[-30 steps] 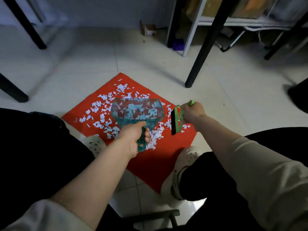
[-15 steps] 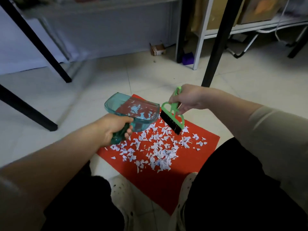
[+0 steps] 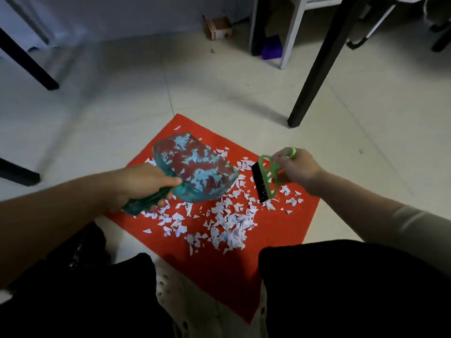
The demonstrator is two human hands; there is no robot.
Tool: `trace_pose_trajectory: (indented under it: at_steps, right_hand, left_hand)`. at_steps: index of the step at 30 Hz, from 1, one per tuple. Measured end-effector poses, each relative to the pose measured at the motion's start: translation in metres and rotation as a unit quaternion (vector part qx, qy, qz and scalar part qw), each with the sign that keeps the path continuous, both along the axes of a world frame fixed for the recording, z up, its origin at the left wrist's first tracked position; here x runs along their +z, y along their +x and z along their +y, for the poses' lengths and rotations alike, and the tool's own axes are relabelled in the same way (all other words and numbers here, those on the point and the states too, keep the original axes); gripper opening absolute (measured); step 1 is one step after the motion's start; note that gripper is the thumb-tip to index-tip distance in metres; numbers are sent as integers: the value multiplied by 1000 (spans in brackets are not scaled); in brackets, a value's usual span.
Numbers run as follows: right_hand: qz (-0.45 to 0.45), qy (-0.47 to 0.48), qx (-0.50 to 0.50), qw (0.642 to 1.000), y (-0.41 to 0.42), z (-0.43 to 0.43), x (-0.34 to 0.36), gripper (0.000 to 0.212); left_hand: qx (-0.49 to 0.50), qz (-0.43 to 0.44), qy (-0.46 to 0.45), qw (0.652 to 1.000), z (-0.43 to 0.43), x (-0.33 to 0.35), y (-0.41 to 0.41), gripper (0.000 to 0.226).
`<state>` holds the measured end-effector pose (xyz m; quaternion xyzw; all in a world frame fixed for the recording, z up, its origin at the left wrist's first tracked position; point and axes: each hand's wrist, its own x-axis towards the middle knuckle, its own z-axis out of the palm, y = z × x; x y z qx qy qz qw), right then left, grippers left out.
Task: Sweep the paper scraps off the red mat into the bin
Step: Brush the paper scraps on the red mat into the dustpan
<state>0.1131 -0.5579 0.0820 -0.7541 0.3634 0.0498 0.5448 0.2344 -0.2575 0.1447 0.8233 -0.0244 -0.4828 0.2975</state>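
Note:
A red mat (image 3: 244, 272) lies on the tiled floor between my feet, strewn with several white paper scraps (image 3: 227, 220). My left hand (image 3: 144, 181) grips the handle of a clear teal dustpan (image 3: 195, 172), held just above the mat's left part with scraps lying in it. My right hand (image 3: 296, 168) holds a small green brush (image 3: 264, 181) with black bristles, its bristle edge on the mat at the right of the scrap pile. No bin is in view.
A black table leg (image 3: 314, 74) stands on the floor beyond the mat at right. Another black leg (image 3: 26, 62) slants at far left. A white shelf frame (image 3: 290, 37), a purple block (image 3: 272, 47) and a small cardboard box (image 3: 218, 28) sit at the back.
The brush has come down from above the mat's far edge to the mat at the right of the scraps. The dustpan has dropped lower and sits over the mat.

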Motion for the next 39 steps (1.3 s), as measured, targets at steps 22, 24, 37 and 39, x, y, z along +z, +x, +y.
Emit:
trace_pose_trajectory:
  at_steps: [22,24,37,39]
  right_hand:
    - [96,-198,-238,946,-77,-27,-177,19]
    - [110,-197,-241,944,-80,-25,-186,21]
    - [49,-199,-116,972,-68,2,-192,9]
    - [25,-189,-107,976,-66,6,-191,12]
  left_hand:
    - [147,-9,-130,981,-14,-170,-64,28]
    - [157,0,-127,979,-17,-170,-73,24]
    - [148,10,-111,983,-17,-170,-85,28]
    - [146,8,-109,983,-17,-171,-85,30]
